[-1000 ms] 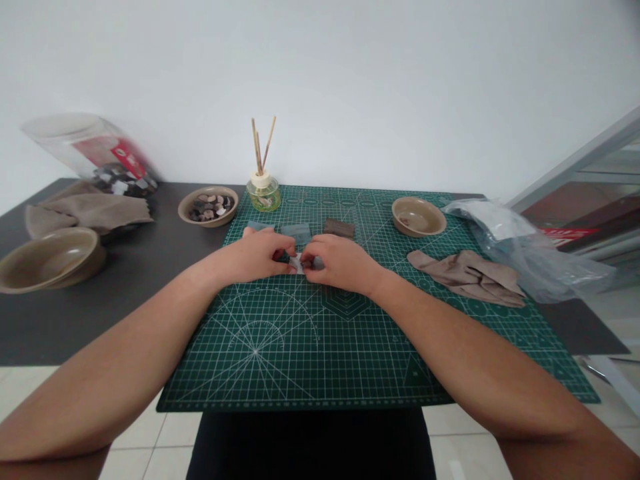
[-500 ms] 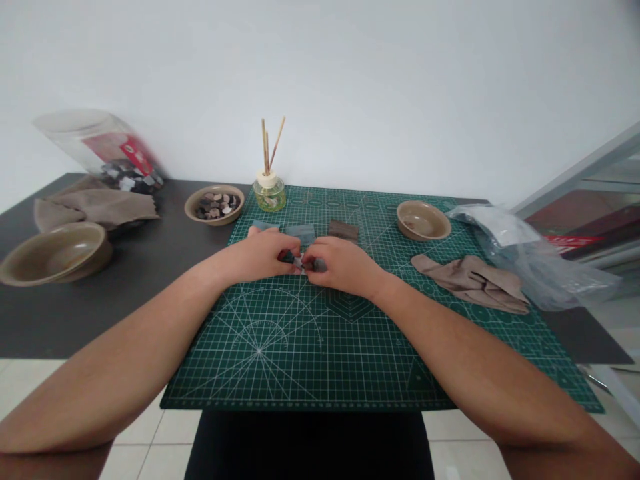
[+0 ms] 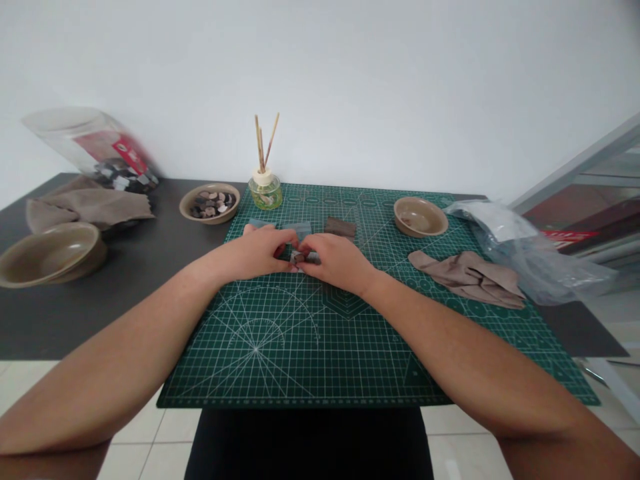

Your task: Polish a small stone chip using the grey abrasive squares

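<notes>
Over the middle of the green cutting mat [image 3: 280, 373], my left hand [image 3: 255, 253] and my right hand [image 3: 340, 261] meet almost fingertip to fingertip. Between them is a small brown piece [image 3: 299, 257], pinched by my right hand, with a pale grey patterned piece [image 3: 296, 267] around or under it. The left fingers are closed near the same spot; whether they grip the brown piece or the pale one is hidden. Just behind the hands lie a blue-grey flat rectangle [image 3: 303, 227] and a dark brown rectangle [image 3: 341, 227]. Another blue-grey piece [image 3: 257, 223] is partly covered by my left hand.
A bowl [image 3: 186, 212] of small brown and dark pieces stands left of the reed diffuser [image 3: 265, 193]. At far left are another bowl [image 3: 75, 263], a brown cloth [image 3: 95, 210] and a clear bag [image 3: 75, 143]. Right are a bowl [image 3: 420, 228], crumpled cloth [image 3: 470, 277] and plastic bag [image 3: 535, 257].
My fingertips have shifted slightly around the small piece, and the brown piece shows more plainly between them. The objects on the table stay in place; the view sways a little.
</notes>
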A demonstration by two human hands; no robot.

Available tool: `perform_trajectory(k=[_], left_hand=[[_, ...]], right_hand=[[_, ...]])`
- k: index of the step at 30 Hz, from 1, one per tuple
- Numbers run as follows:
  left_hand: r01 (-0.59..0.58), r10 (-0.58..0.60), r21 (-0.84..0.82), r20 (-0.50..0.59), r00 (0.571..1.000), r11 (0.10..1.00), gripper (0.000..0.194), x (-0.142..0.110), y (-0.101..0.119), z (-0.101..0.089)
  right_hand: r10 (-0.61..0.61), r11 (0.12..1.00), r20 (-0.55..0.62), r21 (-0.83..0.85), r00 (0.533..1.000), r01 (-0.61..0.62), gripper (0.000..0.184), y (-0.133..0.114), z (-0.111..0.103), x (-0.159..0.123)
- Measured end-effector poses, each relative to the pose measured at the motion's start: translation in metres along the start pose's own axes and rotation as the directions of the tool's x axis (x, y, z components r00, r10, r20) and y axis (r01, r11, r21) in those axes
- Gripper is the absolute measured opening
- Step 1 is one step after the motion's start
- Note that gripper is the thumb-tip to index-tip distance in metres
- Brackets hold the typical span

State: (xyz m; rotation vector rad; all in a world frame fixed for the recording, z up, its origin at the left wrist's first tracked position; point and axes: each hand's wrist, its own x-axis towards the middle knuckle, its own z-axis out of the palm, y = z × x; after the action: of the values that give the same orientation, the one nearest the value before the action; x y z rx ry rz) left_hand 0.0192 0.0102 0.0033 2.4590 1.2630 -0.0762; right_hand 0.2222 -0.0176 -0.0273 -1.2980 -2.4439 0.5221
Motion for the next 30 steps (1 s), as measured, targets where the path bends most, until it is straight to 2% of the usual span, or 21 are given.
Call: perform_trajectory(k=[3, 6, 8, 10, 14, 19, 24, 30], left_hand=[[-0.023, 0.023, -0.003, -0.005, 1.0, 1.0, 0.035, -0.001, 0.0, -0.001], [-0.068, 0.068, -0.021, -0.026, 0.997, 0.997, 0.035, -0.002, -0.003, -0.001], [-0.106, 0.104, -0.036, -0.053, 0.993, 0.994, 0.032, -0.001, -0.005, 0.0], [-0.152, 0.149, -0.049, -0.059, 0.987, 0.987, 0.026, -0.001, -0.008, 0.001], [-0.223, 0.221, -0.063, -0.039, 0.974, 0.973, 0.018, 0.001, -0.01, 0.002], [-0.22, 0.217, -0.055, -0.045, 0.975, 0.974, 0.018, 0.001, -0.01, 0.003], [-0.209, 0.206, -0.055, -0.056, 0.977, 0.976, 0.02, 0.001, -0.009, 0.002], [-0.143, 0.143, -0.03, -0.005, 0.99, 0.989, 0.019, -0.001, -0.004, -0.005]], right_hand=[[0.007, 0.998, -0.033, 0.062, 0.999, -0.005, 0.03, 0.001, -0.002, -0.002], [0.002, 0.996, -0.052, 0.087, 0.999, 0.003, 0.027, 0.004, -0.008, -0.005], [0.006, 0.998, -0.059, 0.062, 0.998, -0.002, 0.029, 0.006, -0.013, -0.007], [0.018, 1.0, -0.047, 0.016, 0.999, -0.017, 0.039, 0.008, -0.016, -0.009], [0.02, 0.998, 0.031, -0.067, 0.999, -0.018, 0.052, 0.012, -0.017, -0.01], [0.039, 0.994, 0.095, -0.105, 0.995, -0.029, 0.044, 0.01, -0.018, -0.011], [0.069, 0.994, 0.11, -0.097, 0.992, -0.059, 0.046, 0.009, -0.019, -0.011], [0.076, 0.995, 0.108, -0.065, 0.991, -0.069, 0.043, 0.009, -0.019, -0.011]])
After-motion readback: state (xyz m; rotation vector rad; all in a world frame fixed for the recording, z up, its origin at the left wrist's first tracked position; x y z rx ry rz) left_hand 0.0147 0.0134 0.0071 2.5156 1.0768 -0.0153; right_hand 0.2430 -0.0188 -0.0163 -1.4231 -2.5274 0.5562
